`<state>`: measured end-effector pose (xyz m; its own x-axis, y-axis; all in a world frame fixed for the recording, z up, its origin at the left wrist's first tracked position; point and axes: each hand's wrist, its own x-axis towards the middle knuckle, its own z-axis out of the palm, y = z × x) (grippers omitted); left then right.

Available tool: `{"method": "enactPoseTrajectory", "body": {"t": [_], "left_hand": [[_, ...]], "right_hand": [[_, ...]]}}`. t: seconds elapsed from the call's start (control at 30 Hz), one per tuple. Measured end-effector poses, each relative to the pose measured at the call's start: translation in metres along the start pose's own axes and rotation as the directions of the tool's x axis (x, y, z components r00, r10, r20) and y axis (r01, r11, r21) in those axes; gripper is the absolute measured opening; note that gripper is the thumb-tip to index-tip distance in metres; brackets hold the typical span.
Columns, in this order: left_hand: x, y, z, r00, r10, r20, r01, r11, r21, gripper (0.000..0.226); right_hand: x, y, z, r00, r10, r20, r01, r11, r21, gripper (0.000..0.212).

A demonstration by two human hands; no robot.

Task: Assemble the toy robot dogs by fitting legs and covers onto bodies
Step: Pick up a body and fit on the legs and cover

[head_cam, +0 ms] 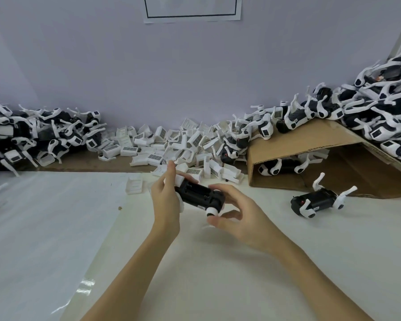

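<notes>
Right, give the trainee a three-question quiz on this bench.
1. True or false: both hands grip the black body.
2. The loose white covers are heaped: A) against the back wall, B) inside the box, C) at the near table edge.
3. What lies on the table beside the cardboard box?

Key
1. True: the left hand holds the end with the white cover, the right hand the other end.
2. A.
3. A dog with legs fitted, lying on its side.
</notes>
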<state>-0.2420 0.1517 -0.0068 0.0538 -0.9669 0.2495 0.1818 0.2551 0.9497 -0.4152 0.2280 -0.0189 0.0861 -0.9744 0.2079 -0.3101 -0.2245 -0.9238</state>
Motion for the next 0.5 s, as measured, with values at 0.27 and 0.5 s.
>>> {"method": "enactPoseTrajectory", "body": {"t": [0.27,0.5], "left_hand": [[0.007,0.008,-0.012,0.961,0.103,0.255,-0.074,0.990,-0.120,0.061],[0.018,0.005,-0.025,0.990,-0.002,0.144,0.064,0.899,-0.433,0.083]], "right_hand": [[0.000,0.004,0.007,0.973,-0.201,-0.112,0.159,0.939,-0.303,0.073],[-0.003,-0.001,0.021,0.944,-0.330,-0.005,0.297,0.854,-0.426,0.084]]}}
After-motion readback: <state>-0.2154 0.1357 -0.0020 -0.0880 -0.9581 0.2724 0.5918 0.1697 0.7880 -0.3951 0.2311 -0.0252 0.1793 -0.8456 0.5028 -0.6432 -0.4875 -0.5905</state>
